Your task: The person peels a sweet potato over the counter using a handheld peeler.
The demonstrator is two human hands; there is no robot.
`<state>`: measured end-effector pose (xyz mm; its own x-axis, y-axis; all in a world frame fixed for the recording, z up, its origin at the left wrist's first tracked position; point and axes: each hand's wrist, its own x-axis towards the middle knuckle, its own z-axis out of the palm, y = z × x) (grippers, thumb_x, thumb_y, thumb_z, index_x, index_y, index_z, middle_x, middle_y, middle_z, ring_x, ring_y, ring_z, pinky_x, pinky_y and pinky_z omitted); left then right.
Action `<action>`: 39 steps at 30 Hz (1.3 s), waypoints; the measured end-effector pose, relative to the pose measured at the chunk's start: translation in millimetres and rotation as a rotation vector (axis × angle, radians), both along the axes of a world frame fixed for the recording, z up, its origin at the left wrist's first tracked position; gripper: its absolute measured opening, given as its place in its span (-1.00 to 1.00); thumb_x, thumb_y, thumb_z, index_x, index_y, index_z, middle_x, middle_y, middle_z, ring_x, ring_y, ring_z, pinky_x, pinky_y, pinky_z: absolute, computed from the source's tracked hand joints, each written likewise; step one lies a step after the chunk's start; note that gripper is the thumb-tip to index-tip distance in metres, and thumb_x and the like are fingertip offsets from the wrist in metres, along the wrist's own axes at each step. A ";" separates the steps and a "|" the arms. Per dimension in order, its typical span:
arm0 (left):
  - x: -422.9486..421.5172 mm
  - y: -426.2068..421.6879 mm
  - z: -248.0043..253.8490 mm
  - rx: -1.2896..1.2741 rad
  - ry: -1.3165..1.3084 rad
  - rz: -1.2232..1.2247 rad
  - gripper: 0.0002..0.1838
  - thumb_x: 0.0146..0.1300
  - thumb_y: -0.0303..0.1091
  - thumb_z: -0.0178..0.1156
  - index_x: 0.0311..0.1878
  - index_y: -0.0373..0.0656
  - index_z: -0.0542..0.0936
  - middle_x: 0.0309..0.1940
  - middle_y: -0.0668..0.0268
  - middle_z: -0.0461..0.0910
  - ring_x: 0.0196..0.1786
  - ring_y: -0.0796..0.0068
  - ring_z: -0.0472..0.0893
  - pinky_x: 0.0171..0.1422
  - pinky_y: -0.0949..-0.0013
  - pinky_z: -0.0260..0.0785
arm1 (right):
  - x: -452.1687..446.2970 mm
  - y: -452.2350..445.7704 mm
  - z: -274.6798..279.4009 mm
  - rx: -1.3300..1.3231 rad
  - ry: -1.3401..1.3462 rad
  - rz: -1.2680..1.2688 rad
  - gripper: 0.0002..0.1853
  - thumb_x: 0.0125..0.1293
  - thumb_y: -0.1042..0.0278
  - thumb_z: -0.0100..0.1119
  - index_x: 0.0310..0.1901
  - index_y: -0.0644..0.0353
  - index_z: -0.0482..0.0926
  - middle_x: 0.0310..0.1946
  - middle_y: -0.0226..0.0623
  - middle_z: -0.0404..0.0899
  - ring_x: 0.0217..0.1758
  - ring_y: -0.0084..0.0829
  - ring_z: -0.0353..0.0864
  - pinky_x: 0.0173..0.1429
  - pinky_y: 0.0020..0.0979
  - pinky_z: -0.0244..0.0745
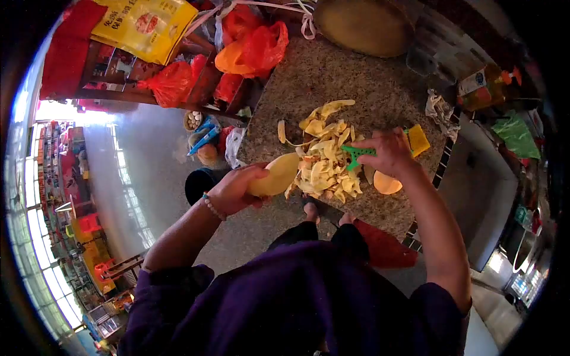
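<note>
My left hand (234,188) is closed around a pale yellow, smooth oval fruit or vegetable (281,173); its exact kind cannot be made out. Across from it, my right hand (389,153) grips a green peeler (360,152), held over the countertop (338,71). Between the two hands lies a heap of yellow peelings (323,163), with a few strips spread toward the back. Partly under my right forearm sits a round, orange-tinted piece (387,184). A yellow sponge-like block (418,140) is just beyond my right hand.
A large round board or lid (363,26) stands at the counter's back. A crumpled wrapper (442,113) lies near the sink (487,172) on the right. Red plastic bags (252,44) and a yellow packet (145,26) rest on a wooden rack at back left.
</note>
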<state>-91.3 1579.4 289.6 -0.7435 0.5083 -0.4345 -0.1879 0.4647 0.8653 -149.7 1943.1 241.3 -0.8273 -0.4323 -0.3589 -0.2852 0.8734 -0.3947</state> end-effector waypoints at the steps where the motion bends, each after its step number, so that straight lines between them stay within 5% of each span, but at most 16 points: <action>1: 0.1 3.7 0.3 -0.005 0.052 -0.029 -0.51 0.00 -0.56 0.29 0.06 -0.18 0.42 -0.15 0.18 0.53 -0.25 0.33 0.60 -0.28 0.31 0.49 | 2.2 -5.5 8.0 0.006 -0.012 -0.019 -0.58 0.03 -0.08 0.31 0.00 -0.41 0.62 -0.34 -0.35 0.54 -0.13 -0.36 0.55 0.21 -0.23 0.11; 2: -1.1 7.8 0.7 -0.010 0.104 -0.062 -0.54 0.07 -0.50 0.26 0.08 -0.18 0.42 -0.17 0.20 0.53 -0.28 0.36 0.61 -0.31 0.32 0.48 | 3.1 -10.8 14.9 -0.113 -0.055 -0.015 -0.57 0.03 -0.09 0.31 0.00 -0.41 0.62 -0.33 -0.36 0.54 -0.13 -0.36 0.55 0.21 -0.23 0.11; 5: -10.5 28.3 1.0 0.223 -0.734 0.450 -0.54 0.31 -0.13 -0.01 0.18 -0.18 0.40 -0.23 0.18 0.54 -0.38 0.43 0.57 -0.41 0.42 0.39 | 7.0 -31.2 35.2 -0.432 -0.098 0.024 -0.57 0.03 -0.10 0.30 0.00 -0.39 0.62 -0.32 -0.37 0.53 -0.14 -0.35 0.55 0.20 -0.23 0.13; 7: -10.9 45.8 15.4 0.198 -0.711 0.498 -0.53 0.30 -0.15 -0.01 0.21 -0.19 0.38 -0.28 0.19 0.54 -0.44 0.43 0.54 -0.44 0.42 0.35 | 11.9 -46.4 46.1 -0.596 -0.015 0.105 -0.58 0.03 -0.12 0.30 -0.01 -0.39 0.63 -0.33 -0.38 0.52 -0.16 -0.35 0.55 0.19 -0.21 0.15; 8: -10.0 50.0 21.1 0.182 -0.697 0.523 -0.52 0.29 -0.16 -0.01 0.22 -0.19 0.37 -0.30 0.19 0.55 -0.47 0.43 0.52 -0.46 0.42 0.33 | 8.8 -46.9 40.6 -0.689 -0.197 0.088 -0.62 0.04 -0.10 0.30 -0.04 -0.40 0.65 -0.34 -0.40 0.52 -0.19 -0.38 0.55 0.16 -0.18 0.16; 11: 0.5 25.2 9.7 0.232 -0.738 0.431 -0.57 0.25 -0.19 0.03 0.13 -0.22 0.41 -0.28 0.23 0.54 -0.45 0.47 0.52 -0.45 0.46 0.34 | 3.4 -17.6 -2.8 -0.164 0.157 0.083 -0.66 0.06 -0.07 0.27 -0.07 -0.41 0.66 -0.36 -0.41 0.52 -0.22 -0.40 0.56 0.12 -0.18 0.19; 15: 5.1 27.4 31.6 0.297 -0.736 0.382 -0.49 0.26 -0.22 -0.01 0.25 -0.19 0.32 -0.20 0.24 0.55 -0.35 0.47 0.55 -0.37 0.46 0.40 | 11.1 -5.4 -9.0 -0.081 0.115 -0.046 -0.63 0.09 -0.08 0.23 -0.02 -0.42 0.62 -0.30 -0.41 0.57 -0.14 -0.38 0.60 0.07 -0.15 0.30; 18: -2.5 36.7 27.0 0.302 -0.735 0.446 -0.43 0.27 -0.27 -0.04 0.36 -0.15 0.22 -0.12 0.22 0.55 -0.23 0.45 0.57 -0.28 0.45 0.44 | 5.9 -8.8 -0.7 -0.001 -0.191 -0.068 -0.57 0.16 -0.10 0.17 0.10 -0.36 0.54 -0.19 -0.33 0.60 -0.05 -0.30 0.60 0.07 -0.09 0.40; 22: 6.2 36.7 6.8 0.266 -0.312 0.252 -0.51 0.34 -0.17 -0.06 0.30 -0.13 0.29 -0.08 0.21 0.55 -0.16 0.44 0.59 -0.19 0.40 0.47 | 25.0 -7.7 -8.7 0.103 -0.100 -0.191 -0.49 0.24 -0.11 0.07 0.23 -0.30 0.40 -0.07 -0.11 0.57 -0.02 -0.14 0.59 0.07 -0.11 0.48; 24: 4.2 36.4 -15.2 0.349 -0.460 0.417 -0.54 0.37 -0.08 -0.07 0.23 -0.11 0.35 -0.11 0.24 0.56 -0.15 0.44 0.59 -0.17 0.38 0.47 | 36.3 -4.1 -7.5 0.094 -0.169 -0.202 -0.47 0.27 -0.11 0.03 0.27 -0.28 0.35 -0.02 -0.01 0.54 0.01 -0.08 0.57 0.09 -0.12 0.47; 27: -5.3 51.1 -7.9 0.684 -0.827 0.583 -0.55 0.39 0.05 -0.08 0.12 -0.08 0.43 -0.17 0.30 0.59 -0.18 0.47 0.59 -0.19 0.37 0.45 | 48.9 1.9 -8.6 -0.153 -0.311 -0.335 -0.52 0.33 -0.05 -0.01 0.26 -0.22 0.36 0.02 0.05 0.52 0.05 -0.04 0.55 0.11 -0.14 0.46; 34: -13.5 89.1 -19.4 0.606 -0.636 0.762 -0.57 0.35 0.11 -0.02 0.04 -0.02 0.50 -0.20 0.37 0.61 -0.22 0.51 0.61 -0.32 0.43 0.38 | 69.7 -53.6 38.6 -0.962 -0.063 -0.605 -0.62 0.36 0.41 0.02 0.21 0.15 0.38 -0.03 0.04 0.54 -0.05 0.01 0.59 -0.05 -0.20 0.52; 39: -22.4 117.1 -12.8 0.528 -0.578 0.913 -0.61 0.30 0.11 0.08 -0.07 0.00 0.54 -0.29 0.44 0.60 -0.28 0.59 0.58 -0.34 0.46 0.37 | 69.6 -82.2 31.3 -0.868 0.220 -0.595 -0.57 0.32 0.40 0.07 0.23 0.12 0.37 -0.20 0.06 0.58 -0.13 0.01 0.59 -0.15 -0.17 0.52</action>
